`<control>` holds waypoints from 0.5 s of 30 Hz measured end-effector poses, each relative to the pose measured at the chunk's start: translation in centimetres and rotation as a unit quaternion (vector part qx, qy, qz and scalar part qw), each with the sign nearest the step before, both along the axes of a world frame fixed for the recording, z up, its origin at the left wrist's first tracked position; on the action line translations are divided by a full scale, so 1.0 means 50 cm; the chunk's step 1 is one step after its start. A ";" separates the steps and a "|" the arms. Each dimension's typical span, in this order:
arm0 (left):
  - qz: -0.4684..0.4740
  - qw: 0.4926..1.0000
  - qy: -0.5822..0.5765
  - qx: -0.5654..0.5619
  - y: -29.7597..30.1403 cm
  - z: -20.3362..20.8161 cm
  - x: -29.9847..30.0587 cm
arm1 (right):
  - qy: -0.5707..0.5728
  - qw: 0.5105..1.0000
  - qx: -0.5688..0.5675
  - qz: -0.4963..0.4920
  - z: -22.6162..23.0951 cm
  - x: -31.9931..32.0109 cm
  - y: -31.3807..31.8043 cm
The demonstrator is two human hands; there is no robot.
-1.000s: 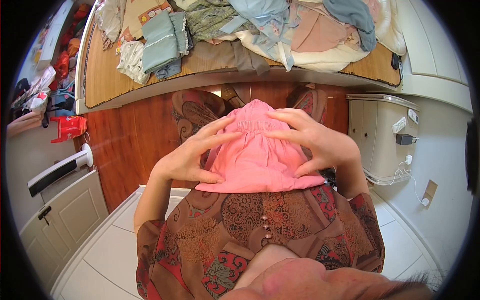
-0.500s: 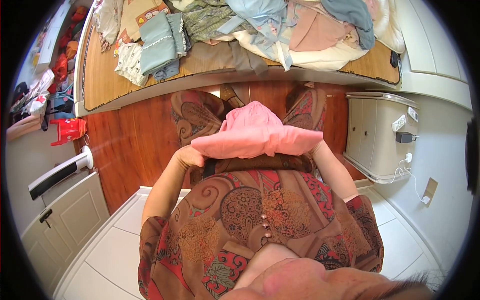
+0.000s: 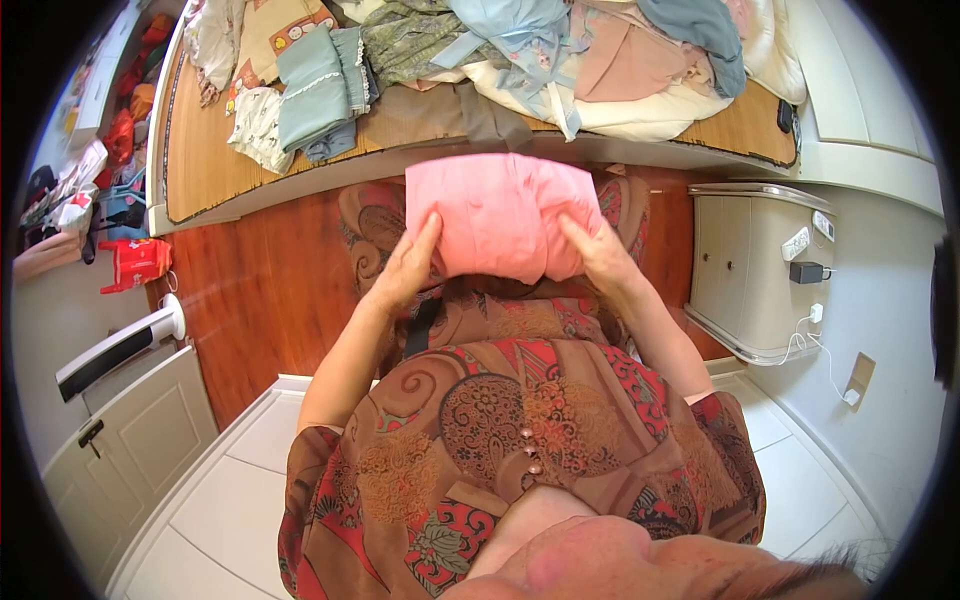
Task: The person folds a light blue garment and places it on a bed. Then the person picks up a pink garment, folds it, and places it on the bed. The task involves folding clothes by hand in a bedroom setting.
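Folding looks almost done: the pink cloth (image 3: 500, 228) is a neat bundle, pressed between left hand (image 3: 405, 270) and right hand (image 3: 600, 255), just off the bed's (image 3: 200, 170) near edge, not yet put down.

Bright, even daylight fills the room, with only soft shadows under the bed's edge (image 3: 420, 165) and no harsh glare. Fisheye distortion bends straight lines toward a black circular rim, and the nearest part of the person, at the bottom edge, is blurred.
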State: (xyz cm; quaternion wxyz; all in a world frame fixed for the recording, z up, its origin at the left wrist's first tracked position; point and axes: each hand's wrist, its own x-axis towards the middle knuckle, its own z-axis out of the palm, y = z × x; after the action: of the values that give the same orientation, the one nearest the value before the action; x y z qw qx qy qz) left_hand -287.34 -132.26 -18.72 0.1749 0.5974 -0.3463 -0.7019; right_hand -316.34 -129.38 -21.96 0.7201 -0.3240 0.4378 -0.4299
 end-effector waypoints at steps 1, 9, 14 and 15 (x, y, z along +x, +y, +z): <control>0.009 0.998 0.035 -0.044 -0.019 0.015 -0.006 | -0.049 0.998 -0.002 -0.031 0.019 0.001 -0.017; 0.081 0.979 0.177 -0.058 -0.019 0.094 -0.004 | -0.168 0.979 -0.001 -0.117 0.195 -0.017 -0.027; 0.087 0.968 0.085 -0.221 -0.007 0.153 -0.050 | -0.020 0.991 -0.066 -0.117 0.195 -0.039 0.013; 0.062 0.961 0.075 -0.259 -0.020 0.143 -0.032 | 0.036 0.989 -0.099 -0.104 0.199 -0.054 0.018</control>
State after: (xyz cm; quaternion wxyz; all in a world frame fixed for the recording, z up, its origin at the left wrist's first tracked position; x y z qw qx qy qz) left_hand -288.95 -133.25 -11.58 0.3923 0.4974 -0.4645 -0.6188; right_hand -319.05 -128.47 -11.99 0.6195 -0.3622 0.4500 -0.5316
